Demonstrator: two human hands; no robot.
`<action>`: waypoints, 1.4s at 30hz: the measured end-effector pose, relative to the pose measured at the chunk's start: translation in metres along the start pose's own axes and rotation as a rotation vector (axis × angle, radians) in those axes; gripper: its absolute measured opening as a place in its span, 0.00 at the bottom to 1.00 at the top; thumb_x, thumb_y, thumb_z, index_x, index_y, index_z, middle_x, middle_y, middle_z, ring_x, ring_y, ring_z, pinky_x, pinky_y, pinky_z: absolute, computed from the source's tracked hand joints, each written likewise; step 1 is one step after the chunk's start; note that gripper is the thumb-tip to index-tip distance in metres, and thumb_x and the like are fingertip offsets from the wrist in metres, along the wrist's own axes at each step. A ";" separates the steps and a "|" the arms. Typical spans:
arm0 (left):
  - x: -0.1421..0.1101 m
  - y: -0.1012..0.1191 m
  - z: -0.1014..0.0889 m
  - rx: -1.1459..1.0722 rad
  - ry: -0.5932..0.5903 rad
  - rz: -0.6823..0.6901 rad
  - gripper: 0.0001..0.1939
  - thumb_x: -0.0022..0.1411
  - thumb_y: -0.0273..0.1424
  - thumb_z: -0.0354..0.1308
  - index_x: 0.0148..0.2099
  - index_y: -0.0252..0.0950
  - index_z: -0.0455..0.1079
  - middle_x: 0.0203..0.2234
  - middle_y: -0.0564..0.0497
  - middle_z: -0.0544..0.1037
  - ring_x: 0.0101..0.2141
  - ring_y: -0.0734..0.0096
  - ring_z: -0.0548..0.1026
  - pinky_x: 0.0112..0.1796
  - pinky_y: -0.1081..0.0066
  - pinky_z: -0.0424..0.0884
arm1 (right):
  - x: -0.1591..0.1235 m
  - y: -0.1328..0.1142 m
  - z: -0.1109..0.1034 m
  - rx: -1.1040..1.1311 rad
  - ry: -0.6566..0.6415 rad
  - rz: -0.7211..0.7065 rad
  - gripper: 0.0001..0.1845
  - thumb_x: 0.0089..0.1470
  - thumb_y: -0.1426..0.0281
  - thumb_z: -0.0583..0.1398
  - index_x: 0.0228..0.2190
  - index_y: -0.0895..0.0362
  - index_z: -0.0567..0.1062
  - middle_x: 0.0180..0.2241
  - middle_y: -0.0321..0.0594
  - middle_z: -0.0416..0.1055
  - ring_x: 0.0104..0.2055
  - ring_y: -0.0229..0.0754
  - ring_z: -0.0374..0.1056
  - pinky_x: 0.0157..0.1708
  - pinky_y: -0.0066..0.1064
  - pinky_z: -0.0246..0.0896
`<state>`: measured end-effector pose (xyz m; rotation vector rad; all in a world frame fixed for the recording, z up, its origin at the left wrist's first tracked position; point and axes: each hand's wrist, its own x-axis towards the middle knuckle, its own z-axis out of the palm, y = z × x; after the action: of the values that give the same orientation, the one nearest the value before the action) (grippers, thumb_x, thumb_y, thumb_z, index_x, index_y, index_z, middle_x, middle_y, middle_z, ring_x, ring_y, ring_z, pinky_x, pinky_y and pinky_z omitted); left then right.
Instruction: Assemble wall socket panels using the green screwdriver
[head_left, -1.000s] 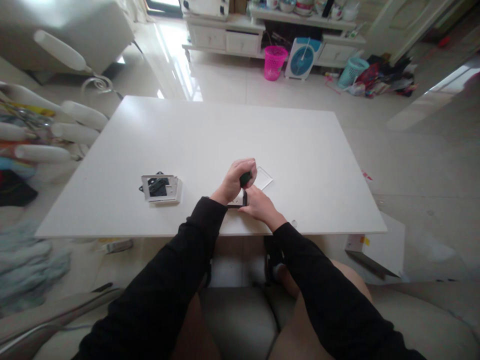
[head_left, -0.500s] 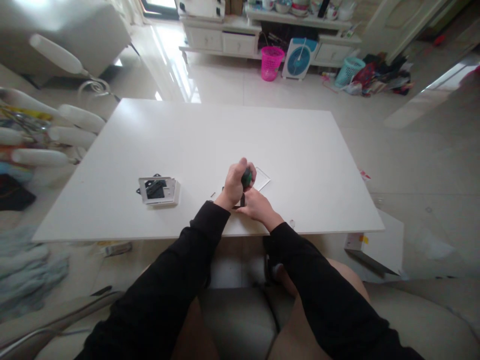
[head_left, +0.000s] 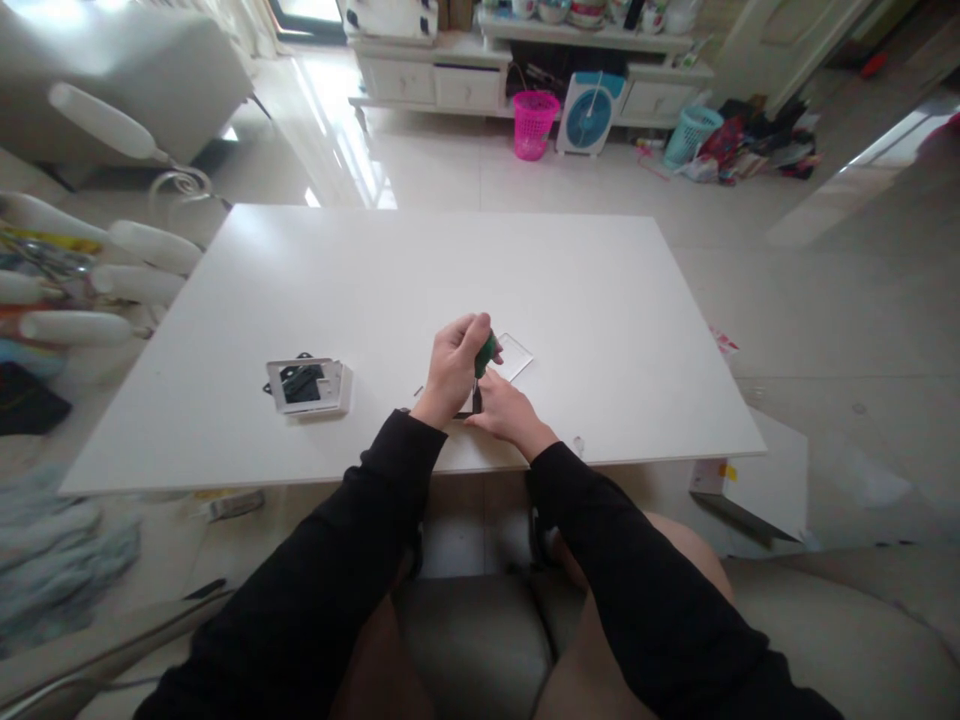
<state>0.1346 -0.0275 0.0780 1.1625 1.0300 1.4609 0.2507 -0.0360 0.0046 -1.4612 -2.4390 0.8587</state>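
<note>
My left hand [head_left: 452, 362] is closed round the green handle of a screwdriver [head_left: 486, 354], which points down. Below it, my right hand [head_left: 508, 405] is closed on the edge of a small dark-edged frame [head_left: 466, 412] on the table, largely hidden by both hands. The screwdriver's tip is too small to make out. Just beyond the right hand lies a clear flat square piece [head_left: 516, 354]. A small thin piece [head_left: 418, 391] rests left of my left hand.
The white table [head_left: 360, 260] spans the view. Toward its left lies a stack of white frames [head_left: 339, 390] with black parts [head_left: 300, 383] inside. A small clear object [head_left: 578, 444] sits near the front edge. On the floor beyond stand a pink basket [head_left: 534, 125] and a box fan [head_left: 590, 113].
My left hand and the screwdriver have shifted slightly left and tilted, so more of the green handle shows. My right hand keeps its hold. The whole view has shifted a little.
</note>
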 end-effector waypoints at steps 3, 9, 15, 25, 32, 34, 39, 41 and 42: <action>-0.009 0.002 0.004 0.023 0.061 0.008 0.32 0.65 0.62 0.54 0.27 0.38 0.68 0.20 0.53 0.70 0.22 0.75 0.68 0.24 0.71 0.64 | 0.000 0.000 0.000 -0.009 -0.006 -0.012 0.33 0.52 0.63 0.73 0.56 0.56 0.71 0.56 0.52 0.70 0.59 0.56 0.68 0.55 0.44 0.70; -0.006 -0.009 0.006 0.010 0.092 0.044 0.37 0.66 0.65 0.47 0.22 0.38 0.65 0.13 0.54 0.62 0.17 0.76 0.60 0.20 0.70 0.55 | -0.002 -0.007 -0.009 -0.039 -0.053 0.039 0.29 0.54 0.62 0.72 0.54 0.57 0.73 0.56 0.53 0.71 0.56 0.56 0.71 0.51 0.43 0.72; 0.016 -0.004 -0.019 -0.065 -0.543 -0.136 0.36 0.61 0.64 0.54 0.19 0.37 0.65 0.10 0.55 0.59 0.14 0.77 0.55 0.19 0.68 0.47 | -0.005 -0.013 -0.015 -0.024 -0.055 0.084 0.29 0.51 0.65 0.74 0.52 0.57 0.75 0.53 0.50 0.74 0.56 0.55 0.72 0.51 0.40 0.70; -0.006 0.000 0.010 0.042 0.211 0.018 0.34 0.63 0.64 0.55 0.24 0.37 0.68 0.18 0.52 0.69 0.22 0.75 0.67 0.25 0.70 0.63 | -0.003 -0.010 -0.012 -0.075 -0.069 0.063 0.31 0.55 0.62 0.70 0.58 0.55 0.70 0.58 0.51 0.71 0.56 0.55 0.71 0.50 0.41 0.71; -0.019 0.000 0.019 0.056 0.167 0.071 0.37 0.65 0.64 0.50 0.21 0.38 0.64 0.15 0.54 0.63 0.19 0.76 0.61 0.23 0.69 0.58 | -0.002 -0.009 -0.010 -0.110 -0.079 0.079 0.26 0.59 0.60 0.66 0.57 0.55 0.74 0.56 0.54 0.73 0.54 0.58 0.74 0.46 0.41 0.72; -0.013 0.000 0.017 0.043 0.127 0.054 0.38 0.65 0.65 0.49 0.19 0.38 0.63 0.13 0.54 0.61 0.17 0.76 0.60 0.22 0.69 0.57 | -0.002 -0.008 -0.009 -0.099 -0.069 0.074 0.26 0.58 0.59 0.67 0.55 0.55 0.75 0.55 0.53 0.75 0.53 0.58 0.75 0.46 0.40 0.72; 0.008 0.003 -0.007 -0.011 -0.388 -0.090 0.38 0.64 0.63 0.49 0.15 0.38 0.64 0.10 0.53 0.59 0.15 0.75 0.58 0.20 0.67 0.51 | -0.003 -0.006 -0.009 -0.081 -0.051 0.067 0.28 0.53 0.62 0.72 0.54 0.55 0.76 0.53 0.50 0.76 0.53 0.57 0.75 0.47 0.39 0.71; 0.014 0.002 -0.018 -0.023 -0.602 -0.154 0.37 0.65 0.60 0.50 0.15 0.38 0.64 0.09 0.52 0.58 0.14 0.75 0.57 0.20 0.66 0.49 | -0.004 -0.007 -0.009 -0.066 -0.038 0.070 0.30 0.52 0.63 0.72 0.55 0.55 0.75 0.53 0.49 0.76 0.54 0.56 0.75 0.48 0.38 0.71; 0.016 0.000 -0.022 -0.033 -0.633 -0.166 0.37 0.65 0.60 0.50 0.15 0.38 0.64 0.09 0.52 0.58 0.14 0.75 0.56 0.20 0.66 0.49 | -0.004 -0.007 -0.009 -0.063 -0.037 0.071 0.30 0.52 0.63 0.72 0.55 0.55 0.75 0.53 0.49 0.76 0.54 0.56 0.74 0.48 0.38 0.71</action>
<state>0.1118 -0.0132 0.0767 1.3564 0.6359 0.8806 0.2512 -0.0381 0.0169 -1.5760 -2.4761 0.8369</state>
